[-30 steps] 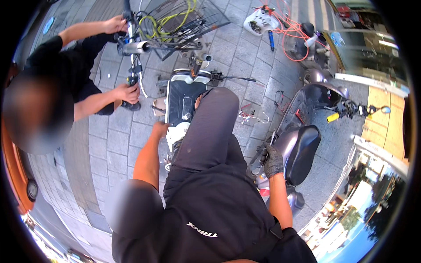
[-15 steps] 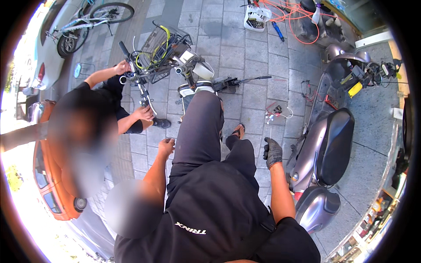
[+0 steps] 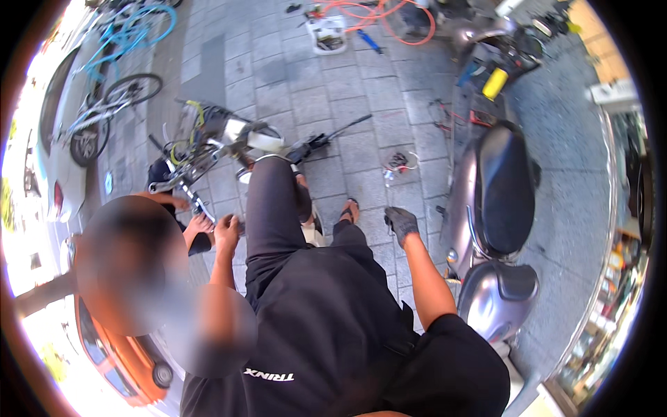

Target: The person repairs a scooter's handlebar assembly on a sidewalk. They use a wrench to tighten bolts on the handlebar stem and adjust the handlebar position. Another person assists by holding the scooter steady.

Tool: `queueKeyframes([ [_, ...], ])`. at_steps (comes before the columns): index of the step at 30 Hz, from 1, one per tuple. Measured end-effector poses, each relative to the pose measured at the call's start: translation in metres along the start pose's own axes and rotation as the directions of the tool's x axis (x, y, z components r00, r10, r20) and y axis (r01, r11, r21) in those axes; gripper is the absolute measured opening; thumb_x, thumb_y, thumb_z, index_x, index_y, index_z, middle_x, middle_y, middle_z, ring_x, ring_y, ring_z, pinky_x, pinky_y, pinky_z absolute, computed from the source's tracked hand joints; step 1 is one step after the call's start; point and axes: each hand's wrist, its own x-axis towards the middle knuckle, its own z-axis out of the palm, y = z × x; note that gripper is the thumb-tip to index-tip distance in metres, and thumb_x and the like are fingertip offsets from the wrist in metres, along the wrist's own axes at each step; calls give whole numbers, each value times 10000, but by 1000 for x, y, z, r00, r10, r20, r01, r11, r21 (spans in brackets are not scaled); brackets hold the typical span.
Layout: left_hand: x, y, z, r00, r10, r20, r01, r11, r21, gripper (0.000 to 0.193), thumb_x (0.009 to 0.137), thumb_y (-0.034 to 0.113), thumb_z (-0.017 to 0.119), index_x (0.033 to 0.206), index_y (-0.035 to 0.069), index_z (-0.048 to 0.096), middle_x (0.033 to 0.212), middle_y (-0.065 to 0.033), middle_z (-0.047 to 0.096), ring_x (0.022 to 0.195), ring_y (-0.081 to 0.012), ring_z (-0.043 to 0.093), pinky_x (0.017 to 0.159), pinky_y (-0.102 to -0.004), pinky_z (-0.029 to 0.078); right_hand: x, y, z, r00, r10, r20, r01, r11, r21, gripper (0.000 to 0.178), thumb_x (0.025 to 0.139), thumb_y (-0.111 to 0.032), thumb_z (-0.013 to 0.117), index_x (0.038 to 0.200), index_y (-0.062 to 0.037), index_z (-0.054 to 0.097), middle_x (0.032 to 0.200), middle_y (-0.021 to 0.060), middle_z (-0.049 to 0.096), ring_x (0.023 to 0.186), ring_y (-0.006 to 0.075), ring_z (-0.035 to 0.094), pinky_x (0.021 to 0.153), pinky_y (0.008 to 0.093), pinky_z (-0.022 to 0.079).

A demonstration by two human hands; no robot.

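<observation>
Spreading beneath everything: grey slab paving (image 3: 361, 90). Orange car (image 3: 142, 363) lower left, partly hidden by a co-worker (image 3: 132, 264) whose head is blurred. Silver-purple scooter (image 3: 467, 187) at the person's right, black seat (image 3: 506, 187) facing up. White-bodied two-wheeler (image 3: 262, 143) left of centre: front end beyond the person's left thigh (image 3: 278, 201), another pale part showing between the legs. Its handlebar (image 3: 192, 197) slants down toward the person's left hand. Blue bicycle (image 3: 132, 35) far upper left, well apart. Orange hose (image 3: 421, 42) looped on the ground at the top; white bin (image 3: 332, 51) with small items inside, just beside it. Sandaled foot (image 3: 351, 210) on the slabs, between the hands. Left hand (image 3: 227, 235): bare, raised just beside the handlebar end and the co-worker's hand (image 3: 201, 224); fingers bent in toward the thumb, cannot tell whether anything is pinched there. Right hand (image 3: 403, 224): dark grey glove, over paving between foot and scooter, fingers partly curled; cannot tell if something sits inside. Tangle of wires (image 3: 397, 163) on the slabs, ahead of that glove, apart from it. Smaller bits: blue rod-shaped tool (image 3: 369, 42) near the bin; yellow block (image 3: 495, 84) at the scooter's front.
</observation>
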Motion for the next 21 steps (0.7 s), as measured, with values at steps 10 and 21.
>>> queueKeyframes([
  [10,-21,-63,35,994,107,-32,-91,944,318,397,928,269,670,1134,-70,693,1027,-191,745,962,-277,718,873,-371,548,-2,-29,-6,984,-10,-179,37,988,153,333,900,-309,742,1065,-19,752,768,21,680,641,109,577,591,285,468],
  [21,50,34,91,992,42,122,-76,953,292,397,937,240,672,1138,-103,674,1016,-208,738,918,-254,709,830,-368,553,26,-17,-16,909,219,-355,-132,958,254,297,873,-321,665,862,-34,742,654,51,634,514,152,519,507,332,399],
])
